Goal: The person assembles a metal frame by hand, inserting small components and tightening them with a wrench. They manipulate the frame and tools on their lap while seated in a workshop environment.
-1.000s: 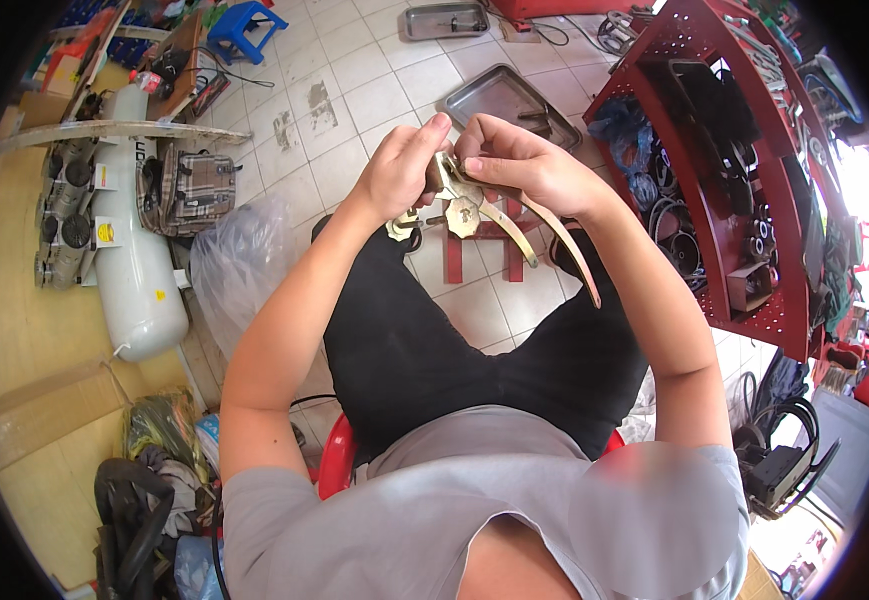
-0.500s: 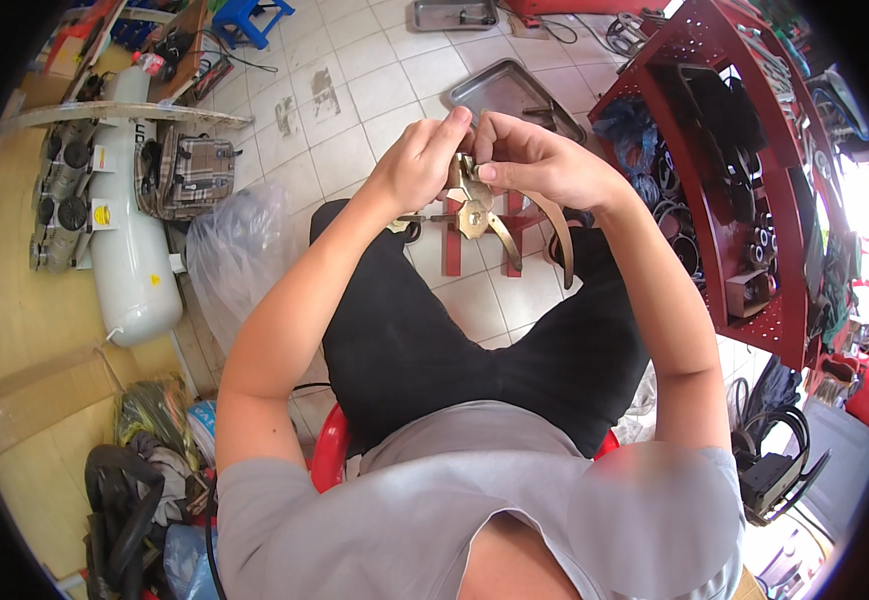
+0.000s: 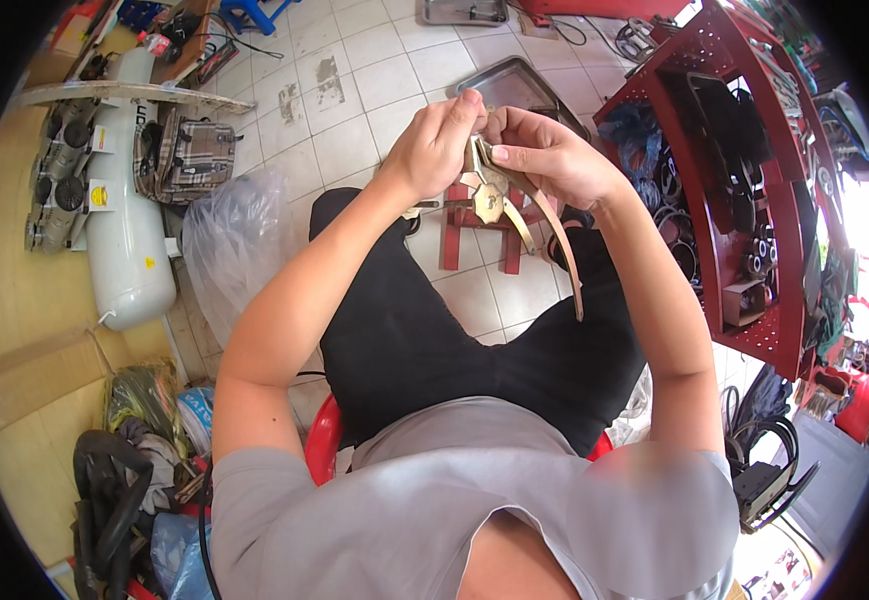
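Just beyond my knees, both hands are raised close together around a brass-coloured metal part [image 3: 489,205]. An eight-sided plate and curved arms show on it, but what kind of part it is I cannot tell. My left hand [image 3: 441,140] is closed at its upper left, the fingertips mostly hidden. With thumb and fingers, my right hand [image 3: 546,152] pinches a long curved strip [image 3: 566,262] beside the part. The strip's lower end hangs over my right thigh. Whether strip and part are joined is hidden by the fingers.
Beneath my hands stands a low red metal stand [image 3: 451,247]. Farther off lie a grey metal tray [image 3: 469,85] and a red shelf rack [image 3: 789,215] with parts. On my left are a plastic bag [image 3: 244,240], a plaid bag [image 3: 194,160] and a white tank [image 3: 129,240].
My left hand has shifted slightly right. The curved strip now hangs lower, its end farther down and to the right. The eight-sided plate has moved a little right and up.
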`<state>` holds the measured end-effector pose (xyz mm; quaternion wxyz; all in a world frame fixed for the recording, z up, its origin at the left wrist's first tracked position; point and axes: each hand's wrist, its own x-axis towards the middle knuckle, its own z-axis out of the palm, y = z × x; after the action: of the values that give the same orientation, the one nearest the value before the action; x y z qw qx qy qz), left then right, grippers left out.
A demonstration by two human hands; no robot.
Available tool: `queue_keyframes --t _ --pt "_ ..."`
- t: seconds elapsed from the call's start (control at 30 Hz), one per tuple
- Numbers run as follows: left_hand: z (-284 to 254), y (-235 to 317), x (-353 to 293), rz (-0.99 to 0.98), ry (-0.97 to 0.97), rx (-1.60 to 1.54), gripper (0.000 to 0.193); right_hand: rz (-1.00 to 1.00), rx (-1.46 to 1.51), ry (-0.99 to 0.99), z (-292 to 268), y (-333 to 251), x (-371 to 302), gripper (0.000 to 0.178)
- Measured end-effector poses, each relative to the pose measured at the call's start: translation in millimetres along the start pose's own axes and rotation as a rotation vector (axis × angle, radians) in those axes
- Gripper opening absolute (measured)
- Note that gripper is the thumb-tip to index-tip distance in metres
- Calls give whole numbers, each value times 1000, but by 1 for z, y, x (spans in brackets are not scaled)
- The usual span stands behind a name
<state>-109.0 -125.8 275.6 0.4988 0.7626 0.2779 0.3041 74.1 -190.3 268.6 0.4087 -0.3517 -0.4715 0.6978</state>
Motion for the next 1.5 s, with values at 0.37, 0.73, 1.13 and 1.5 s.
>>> queue_keyframes --t 0.37,0.73,1.13,1.5 --pt "-3 -2 5 -53 -22 73 60 145 -62 107 23 -13 -8 27" --pt "2 -45 -32 -330 582 -241 27 46 -360 429 29 36 7 26" --pt "60 -23 -58 21 275 644 63 -2 -566 837 33 74 20 30" --pt "79 -35 -12 171 505 632 69 -22 -577 977 21 18 33 33"
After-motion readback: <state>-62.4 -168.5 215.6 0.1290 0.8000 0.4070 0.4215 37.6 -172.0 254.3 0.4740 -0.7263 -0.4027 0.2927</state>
